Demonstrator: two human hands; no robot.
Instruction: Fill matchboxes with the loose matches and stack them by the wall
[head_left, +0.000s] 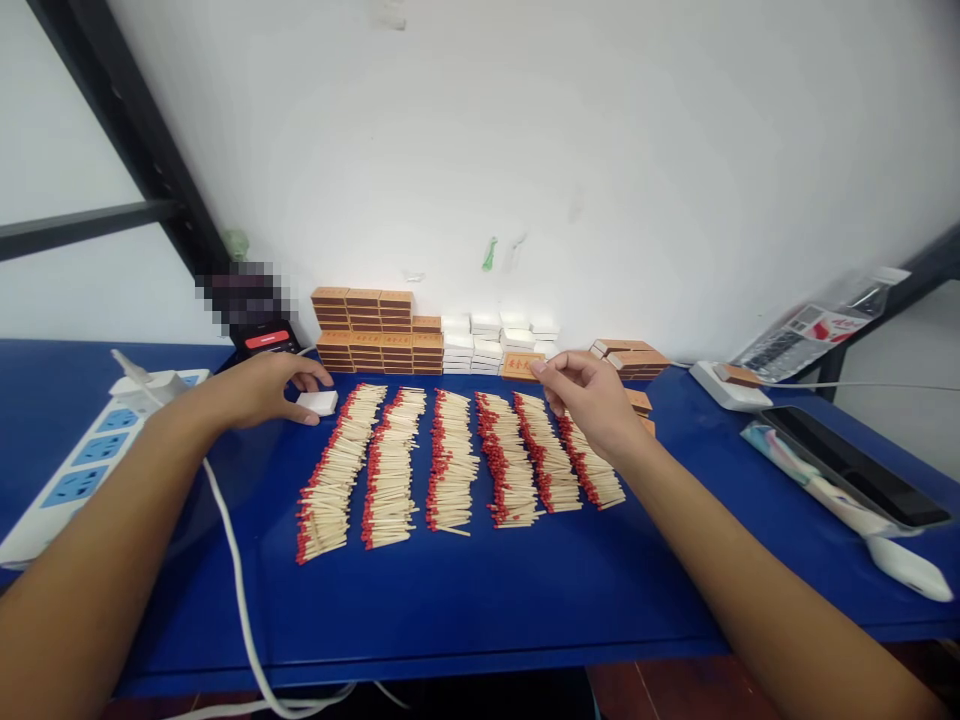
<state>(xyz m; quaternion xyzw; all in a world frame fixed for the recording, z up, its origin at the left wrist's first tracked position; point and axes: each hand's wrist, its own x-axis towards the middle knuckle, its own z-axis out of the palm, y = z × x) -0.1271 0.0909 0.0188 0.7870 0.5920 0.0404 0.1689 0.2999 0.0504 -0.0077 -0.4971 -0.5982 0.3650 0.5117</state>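
My left hand (274, 388) is at the left end of the match rows, its thumb and fingers closed around a small white matchbox tray (318, 402). My right hand (589, 395) is pinched at the right edge of an orange matchbox (521, 366) with red lettering, in front of the white stack. Between my hands lie several rows of red-tipped matches (390, 465), spread side by side. Behind them stand stacked orange matchboxes (364, 340) and a stack of white matchbox trays (480, 345). My right hand partly covers the rightmost row.
A white power strip (105, 460) with a cable lies on the blue table (450, 610) at left. More matchboxes (634, 358) lie behind my right hand. At right are a white adapter (727, 385), a dark phone-like slab (855, 465), a wrapped item (817, 480) and a plastic bottle (825, 325).
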